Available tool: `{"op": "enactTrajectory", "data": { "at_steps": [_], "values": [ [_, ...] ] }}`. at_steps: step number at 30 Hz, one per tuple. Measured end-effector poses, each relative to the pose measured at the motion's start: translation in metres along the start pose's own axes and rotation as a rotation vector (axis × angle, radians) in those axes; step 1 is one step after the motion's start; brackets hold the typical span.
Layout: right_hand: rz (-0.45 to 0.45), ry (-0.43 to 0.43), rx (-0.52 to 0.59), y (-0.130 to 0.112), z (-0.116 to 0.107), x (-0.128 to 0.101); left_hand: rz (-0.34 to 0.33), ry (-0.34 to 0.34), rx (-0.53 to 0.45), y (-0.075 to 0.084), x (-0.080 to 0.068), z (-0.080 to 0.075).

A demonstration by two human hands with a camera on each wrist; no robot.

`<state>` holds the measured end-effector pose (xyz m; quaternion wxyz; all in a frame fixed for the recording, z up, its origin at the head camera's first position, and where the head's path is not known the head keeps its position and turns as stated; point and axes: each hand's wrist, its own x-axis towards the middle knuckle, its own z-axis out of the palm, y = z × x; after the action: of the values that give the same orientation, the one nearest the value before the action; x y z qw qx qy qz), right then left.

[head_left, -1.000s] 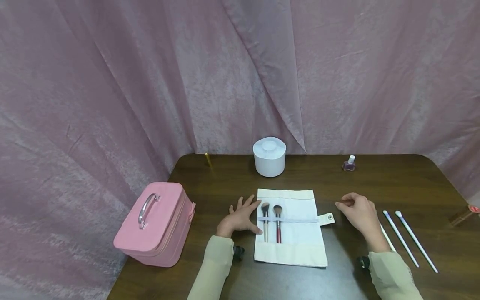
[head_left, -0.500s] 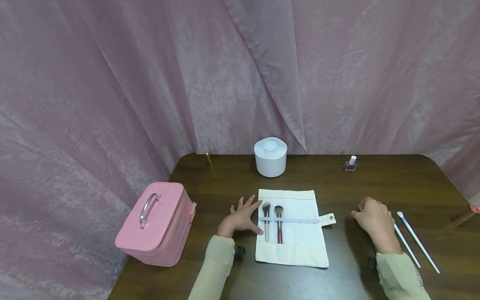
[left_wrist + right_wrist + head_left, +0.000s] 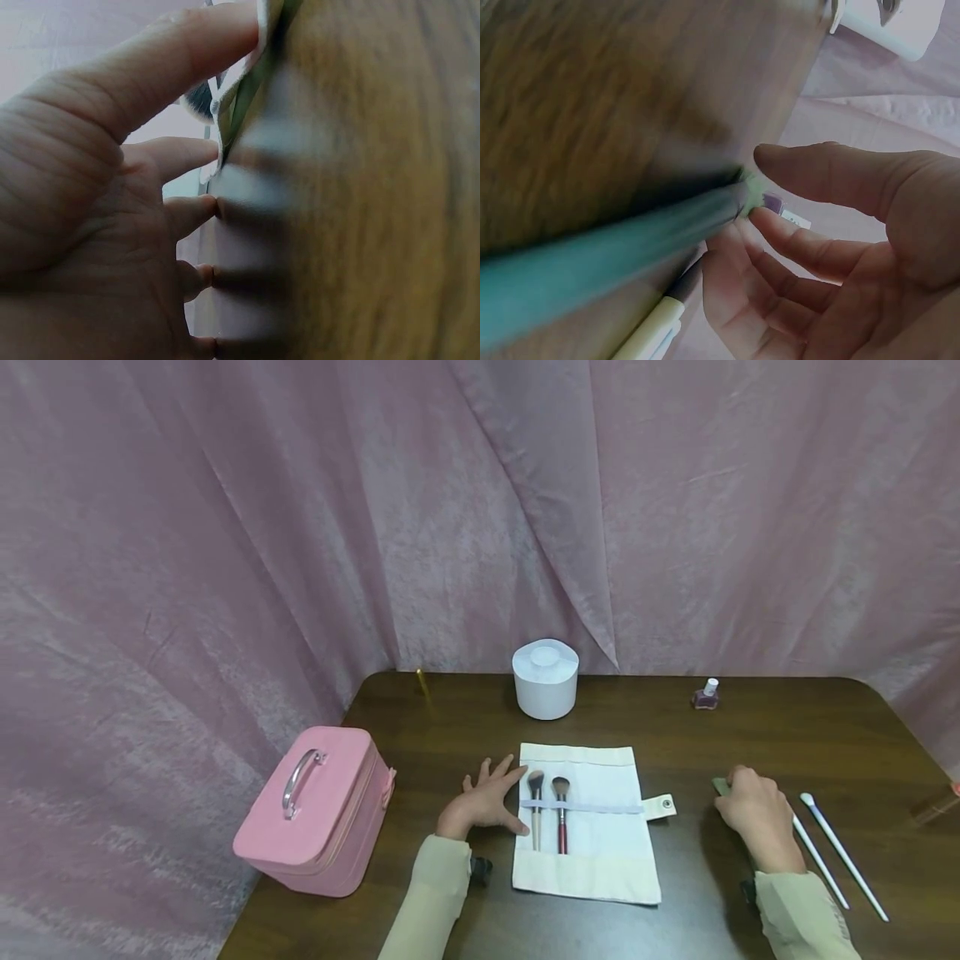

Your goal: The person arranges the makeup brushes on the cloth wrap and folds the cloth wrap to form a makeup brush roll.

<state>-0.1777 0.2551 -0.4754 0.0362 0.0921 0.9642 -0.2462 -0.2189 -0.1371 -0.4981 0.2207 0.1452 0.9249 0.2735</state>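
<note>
While the left hand [image 3: 483,800] lies flat beside the cloth roll [image 3: 588,827], the right hand's [image 3: 753,814] relaxed fingers touch a green-tipped brush [image 3: 722,787] pointing away.

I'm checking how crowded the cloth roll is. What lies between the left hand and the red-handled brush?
In the head view, one thing: the pale-handled brush, tucked under the roll's band, between the left hand and the red-handled brush.

I can read no text, label, brand or number on anything in these views from my station.
</note>
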Motion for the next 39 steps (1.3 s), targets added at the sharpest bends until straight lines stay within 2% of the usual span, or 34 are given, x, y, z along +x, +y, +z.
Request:
{"op": "enactTrajectory", "data": {
  "at_steps": [9, 17, 20, 27, 35, 39],
  "values": [
    [-0.054, 0.017, -0.014, 0.004, 0.001, -0.001, -0.008, -0.005, -0.004, 0.003, -0.002, 0.001],
    [-0.058, 0.034, 0.028, -0.006, -0.007, 0.000, -0.002, -0.003, 0.002, 0.002, -0.001, 0.001],
    [-0.080, 0.056, 0.060, -0.012, -0.010, -0.001, 0.000, 0.000, -0.003, 0.002, -0.001, 0.000],
    [-0.131, 0.052, 0.239, -0.026, -0.015, -0.002, -0.003, -0.003, -0.003, 0.001, 0.000, 0.000],
    [-0.164, 0.121, 0.310, -0.039, -0.018, -0.003, -0.006, -0.007, 0.002, 0.000, 0.001, 0.000],
    [-0.154, 0.103, 0.383, -0.044, -0.018, -0.005, -0.011, -0.008, 0.002, 0.000, 0.001, 0.000]
  ]
}}
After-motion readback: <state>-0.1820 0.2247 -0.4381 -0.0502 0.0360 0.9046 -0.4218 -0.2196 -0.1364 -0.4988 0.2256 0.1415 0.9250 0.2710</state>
